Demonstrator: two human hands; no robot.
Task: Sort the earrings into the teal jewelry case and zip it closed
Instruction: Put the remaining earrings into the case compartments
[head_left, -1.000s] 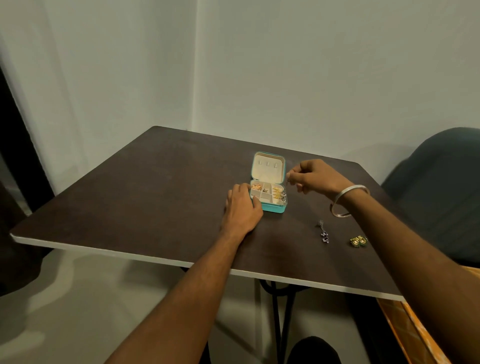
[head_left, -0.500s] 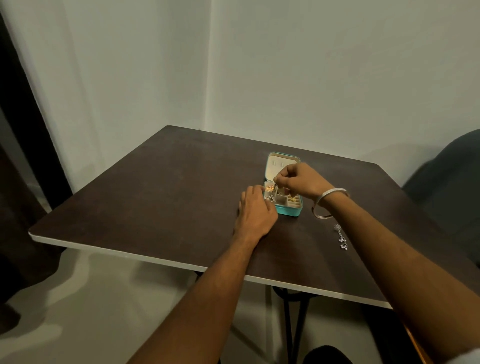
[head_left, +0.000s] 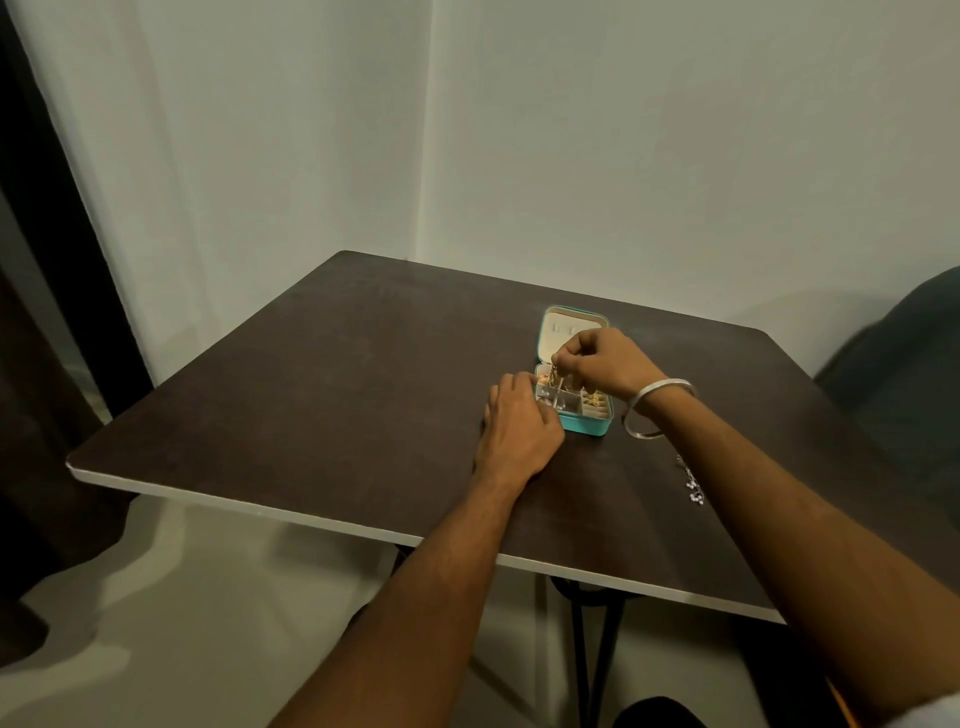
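The teal jewelry case (head_left: 587, 423) lies open on the dark table (head_left: 363, 395), its cream lid (head_left: 561, 332) standing up at the back. Gold earrings sit in its small compartments. My right hand (head_left: 602, 364) hovers over the case's back left compartments, fingertips pinched on a dangling gold earring (head_left: 555, 375). My left hand (head_left: 517, 426) rests flat against the case's left side, fingers touching its front left corner. A silver beaded earring (head_left: 691, 480) lies on the table to the right, partly behind my right forearm.
A silver bangle (head_left: 655, 408) hangs on my right wrist. A dark chair (head_left: 898, 358) stands past the table's right edge. The table's white front edge (head_left: 311, 514) runs below my forearms, and white walls meet in a corner behind.
My right hand moved left from beside the case to over its compartments with the gold earring. The view shifted, and the gold studs on the right are out of sight behind my arm.
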